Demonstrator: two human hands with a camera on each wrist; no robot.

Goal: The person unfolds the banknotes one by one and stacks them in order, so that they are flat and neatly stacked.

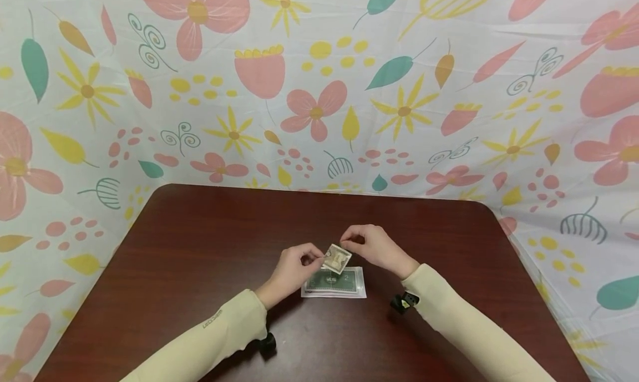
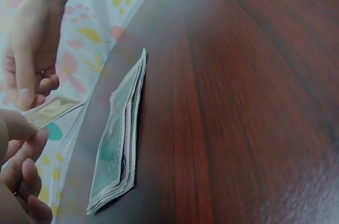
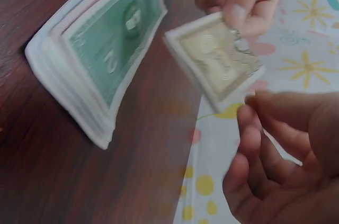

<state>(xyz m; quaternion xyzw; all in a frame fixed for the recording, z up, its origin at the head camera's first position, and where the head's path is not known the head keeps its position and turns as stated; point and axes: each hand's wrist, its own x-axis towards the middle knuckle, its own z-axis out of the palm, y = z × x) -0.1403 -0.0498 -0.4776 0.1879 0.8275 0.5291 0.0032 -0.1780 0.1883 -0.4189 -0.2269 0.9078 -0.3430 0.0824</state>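
Note:
A stack of play banknotes [image 1: 333, 283], green one on top, lies flat on the dark wooden table [image 1: 199, 249]. Just above it my left hand [image 1: 319, 258] pinches a small beige note [image 1: 337, 259] by its near edge, tilted up. My right hand [image 1: 349, 242] hovers at the note's far corner with loosely curled fingers. In the right wrist view the beige note [image 3: 220, 60] hangs from the left hand [image 3: 238, 1], while the right hand [image 3: 254, 123] pinches nothing, beside the stack [image 3: 106, 49]. The left wrist view shows the stack [image 2: 116, 144] edge-on and the note [image 2: 53, 110].
A floral cloth [image 1: 319, 93] hangs behind and around the table, close to its back and side edges. Dark table surface spreads left, right and behind the stack. Small black wrist cameras [image 1: 404, 301] sit on both sleeves.

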